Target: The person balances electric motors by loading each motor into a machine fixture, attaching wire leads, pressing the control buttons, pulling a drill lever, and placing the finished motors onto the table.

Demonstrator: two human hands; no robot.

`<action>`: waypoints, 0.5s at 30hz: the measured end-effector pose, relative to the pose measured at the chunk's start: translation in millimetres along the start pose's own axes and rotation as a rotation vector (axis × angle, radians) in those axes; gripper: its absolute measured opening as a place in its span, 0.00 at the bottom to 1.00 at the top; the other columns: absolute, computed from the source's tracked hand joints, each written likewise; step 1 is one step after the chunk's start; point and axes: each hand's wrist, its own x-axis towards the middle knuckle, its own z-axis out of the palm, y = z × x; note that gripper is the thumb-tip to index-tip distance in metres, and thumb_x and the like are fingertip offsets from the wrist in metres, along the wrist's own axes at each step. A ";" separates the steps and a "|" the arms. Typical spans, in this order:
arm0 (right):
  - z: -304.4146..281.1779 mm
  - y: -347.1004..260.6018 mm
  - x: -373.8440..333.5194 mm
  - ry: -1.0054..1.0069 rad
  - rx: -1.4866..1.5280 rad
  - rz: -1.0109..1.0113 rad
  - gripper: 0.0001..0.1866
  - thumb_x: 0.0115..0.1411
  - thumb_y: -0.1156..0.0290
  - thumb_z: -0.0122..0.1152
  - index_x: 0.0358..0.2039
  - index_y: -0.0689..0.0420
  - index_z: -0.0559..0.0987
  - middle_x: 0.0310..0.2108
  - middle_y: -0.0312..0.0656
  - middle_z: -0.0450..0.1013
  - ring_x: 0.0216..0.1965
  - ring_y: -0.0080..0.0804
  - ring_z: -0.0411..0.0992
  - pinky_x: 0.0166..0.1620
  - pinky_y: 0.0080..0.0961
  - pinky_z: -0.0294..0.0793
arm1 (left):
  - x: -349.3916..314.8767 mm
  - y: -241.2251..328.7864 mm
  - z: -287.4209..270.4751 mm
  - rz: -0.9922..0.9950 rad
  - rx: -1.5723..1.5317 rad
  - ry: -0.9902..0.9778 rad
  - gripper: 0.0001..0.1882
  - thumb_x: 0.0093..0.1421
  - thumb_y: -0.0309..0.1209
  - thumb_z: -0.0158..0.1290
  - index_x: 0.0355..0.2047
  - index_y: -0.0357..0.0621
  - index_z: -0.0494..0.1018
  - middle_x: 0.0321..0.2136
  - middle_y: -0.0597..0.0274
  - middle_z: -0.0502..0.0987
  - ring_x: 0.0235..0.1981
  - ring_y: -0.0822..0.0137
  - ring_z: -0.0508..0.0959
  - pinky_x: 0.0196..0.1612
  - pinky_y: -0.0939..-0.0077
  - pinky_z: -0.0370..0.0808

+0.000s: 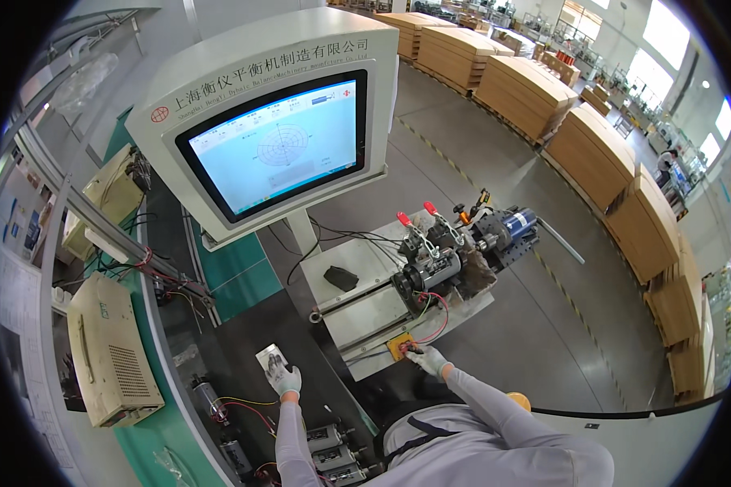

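My left hand [283, 378], in a whitish glove with dark-smudged fingertips, lies with its fingers stretched over a small flat white box [265, 352] on the dark bench. My right hand [427, 360], also gloved, pinches at a red wire end on a yellow block [397, 346] at the near edge of the machine's metal bed; its fingertips partly hide the contact. A red wire [445, 318] curves from there up to a grey cylindrical motor [435, 269]. That motor sits in a fixture under red-handled toggle clamps [417, 219].
A large monitor [278, 146] with a circular chart stands beyond the bench. On the metal bed [343, 304] lies a black block [340, 278]. Several motors [326, 438] rest by my left forearm. A beige instrument case [115, 357] stands far left. Stacked cardboard boxes [528, 96] line the floor at right.
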 end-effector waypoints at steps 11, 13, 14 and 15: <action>-5.6 16.7 20.5 0.072 -0.322 -0.316 0.24 0.57 0.48 0.55 0.45 0.53 0.77 0.36 0.49 0.77 0.38 0.43 0.76 0.43 0.34 0.73 | -82.9 265.3 -34.9 0.742 -0.502 -0.413 0.27 0.54 0.45 0.55 0.50 0.40 0.70 0.49 0.45 0.72 0.52 0.50 0.71 0.55 0.60 0.67; -6.7 26.0 23.8 0.228 -0.417 -0.365 0.23 0.54 0.49 0.56 0.43 0.52 0.78 0.38 0.50 0.77 0.41 0.47 0.75 0.45 0.40 0.73 | -103.6 299.3 -16.6 0.825 -0.479 -0.230 0.21 0.57 0.42 0.53 0.45 0.39 0.73 0.47 0.46 0.73 0.51 0.48 0.71 0.56 0.57 0.65; -3.3 18.9 13.7 0.208 -0.406 -0.370 0.23 0.54 0.49 0.56 0.43 0.52 0.78 0.38 0.50 0.77 0.41 0.47 0.75 0.45 0.40 0.73 | -107.8 299.4 -4.5 0.832 -0.405 -0.162 0.19 0.59 0.40 0.53 0.43 0.37 0.73 0.46 0.44 0.73 0.51 0.47 0.71 0.57 0.56 0.64; -5.7 15.4 11.3 0.150 -0.419 -0.302 0.25 0.53 0.46 0.56 0.43 0.52 0.78 0.38 0.51 0.77 0.42 0.47 0.75 0.46 0.40 0.73 | -110.4 291.8 1.1 0.897 -0.378 -0.097 0.16 0.59 0.37 0.52 0.43 0.38 0.73 0.46 0.45 0.73 0.52 0.48 0.71 0.57 0.55 0.64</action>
